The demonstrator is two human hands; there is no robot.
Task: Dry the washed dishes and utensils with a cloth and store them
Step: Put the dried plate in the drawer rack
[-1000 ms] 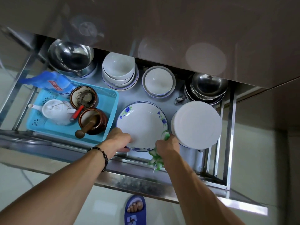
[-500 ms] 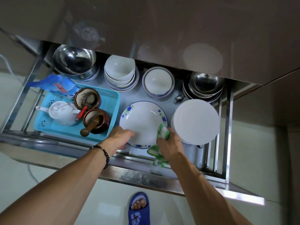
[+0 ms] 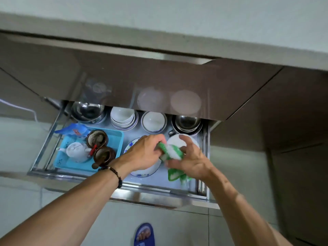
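Both hands grip the green cloth, its length running bottom-right

Both hands hide most of the flowered plate; cloth blurred

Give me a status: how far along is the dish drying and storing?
Done: the flowered plate lies in the open drawer among stacked bowls and steel bowls.
In hand: both hands, left and right, hold the green-and-white cloth above the drawer; neither holds a dish.
Left: any further wet dishes are out of view; the drawer is not yet closed.
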